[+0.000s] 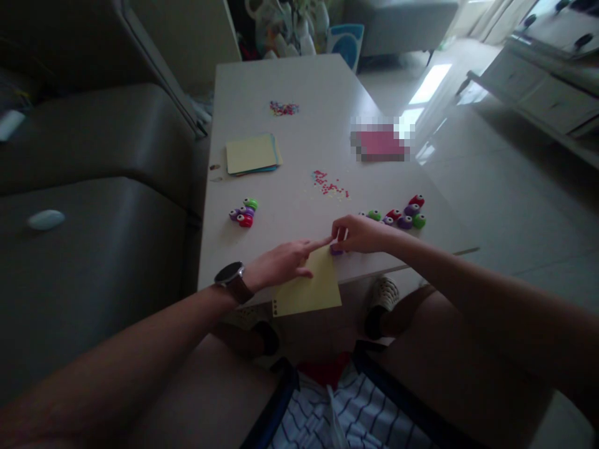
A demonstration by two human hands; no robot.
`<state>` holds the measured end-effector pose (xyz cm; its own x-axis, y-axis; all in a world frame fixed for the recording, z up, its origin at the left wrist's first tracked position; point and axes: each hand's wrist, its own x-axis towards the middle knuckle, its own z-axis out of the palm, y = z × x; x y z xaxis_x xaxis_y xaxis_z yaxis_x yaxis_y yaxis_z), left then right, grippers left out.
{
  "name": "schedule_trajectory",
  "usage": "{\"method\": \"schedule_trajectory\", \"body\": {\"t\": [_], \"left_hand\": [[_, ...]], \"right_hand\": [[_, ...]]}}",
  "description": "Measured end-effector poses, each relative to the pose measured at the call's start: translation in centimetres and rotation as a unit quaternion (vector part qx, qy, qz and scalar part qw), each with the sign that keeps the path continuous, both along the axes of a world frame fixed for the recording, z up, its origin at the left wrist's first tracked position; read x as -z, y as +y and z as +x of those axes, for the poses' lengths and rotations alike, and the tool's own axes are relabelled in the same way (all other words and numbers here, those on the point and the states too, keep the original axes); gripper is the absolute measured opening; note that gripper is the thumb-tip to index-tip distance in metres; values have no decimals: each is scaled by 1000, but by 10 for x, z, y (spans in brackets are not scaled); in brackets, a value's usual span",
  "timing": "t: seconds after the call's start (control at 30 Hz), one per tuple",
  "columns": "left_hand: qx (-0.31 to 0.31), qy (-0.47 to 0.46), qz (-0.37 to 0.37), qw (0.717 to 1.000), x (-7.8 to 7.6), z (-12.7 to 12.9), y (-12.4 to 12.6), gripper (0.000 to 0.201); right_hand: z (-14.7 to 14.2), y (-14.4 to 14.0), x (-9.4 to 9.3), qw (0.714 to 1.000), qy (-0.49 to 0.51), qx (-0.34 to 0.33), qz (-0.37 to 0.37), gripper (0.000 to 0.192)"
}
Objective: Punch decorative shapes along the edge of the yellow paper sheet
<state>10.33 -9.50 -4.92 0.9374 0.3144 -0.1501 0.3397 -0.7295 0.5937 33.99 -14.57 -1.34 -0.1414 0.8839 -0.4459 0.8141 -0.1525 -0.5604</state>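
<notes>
A yellow sheet of paper (pixel 314 288) lies at the table's near edge and overhangs it, with several dark punched holes along its lower left corner. My left hand (pixel 286 260) rests on the sheet, index finger stretched toward the top corner and thumb apart. At that corner sits a small purple craft punch (pixel 336 250), partly covered by my right hand (pixel 358 234), whose curled fingers are closed about it. Several green, red and purple craft punches (pixel 406 216) stand just beyond my right hand. Another small cluster of punches (pixel 244 213) is on the left.
The white table (pixel 299 81) carries a stack of coloured paper (pixel 253 154), red confetti (pixel 330 184), a multicoloured confetti pile (pixel 283 108) and a blurred pink item (pixel 381 142). A grey sofa (pixel 93 237) stands close along the left. A white cabinet (pixel 538 87) is at far right.
</notes>
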Motion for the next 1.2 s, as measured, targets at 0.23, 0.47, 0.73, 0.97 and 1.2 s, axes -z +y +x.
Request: {"method": "schedule_trajectory", "body": {"t": [0.23,0.47,0.73,0.97,1.2], "left_hand": [[-29,-18,-52,998,3,-2,2,71],[30,19,5,999,-7,6,9,60],[31,53,16,998,-13,9,20,55],[21,45,-4,999,-3,9,25,52],[21,55,-3,998,-9,12,24,54]], "right_hand": [[6,-16,2,979,-102,-95,147,22],[2,-22,0,958,-177,-133,183,8],[22,-32,7,961,-140,-111,211,19],[12,-36,12,987,-16,-75,143,19],[13,-37,19,974,-53,-9,221,43]]}}
